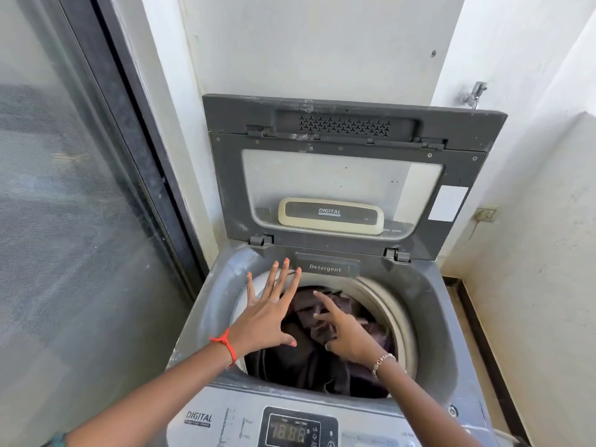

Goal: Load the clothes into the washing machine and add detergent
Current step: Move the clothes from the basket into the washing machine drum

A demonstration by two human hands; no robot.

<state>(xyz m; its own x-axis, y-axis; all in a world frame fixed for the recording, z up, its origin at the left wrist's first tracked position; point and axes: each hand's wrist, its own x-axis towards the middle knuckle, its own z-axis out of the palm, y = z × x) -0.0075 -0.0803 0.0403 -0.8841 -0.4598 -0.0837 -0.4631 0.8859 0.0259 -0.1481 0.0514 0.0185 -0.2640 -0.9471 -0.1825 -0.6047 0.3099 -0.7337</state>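
Observation:
A grey top-loading washing machine (206,321) stands with its lid (342,175) raised against the wall. Dark brown and maroon clothes (300,359) fill the drum. A closed drawer marked Detergent (325,268) sits at the back rim of the opening. My left hand (269,312) hovers over the drum's left side with fingers spread straight, holding nothing. Just right of it, my right hand (342,327) is above the clothes, index finger stretched forward, the other fingers loosely bent, nothing gripped. No detergent container is in view.
A lit control panel (298,430) showing digits runs along the machine's front edge. A glass sliding door (80,221) stands close on the left. White walls close in behind and on the right, with a wall socket (486,215) and a narrow strip of floor (477,337).

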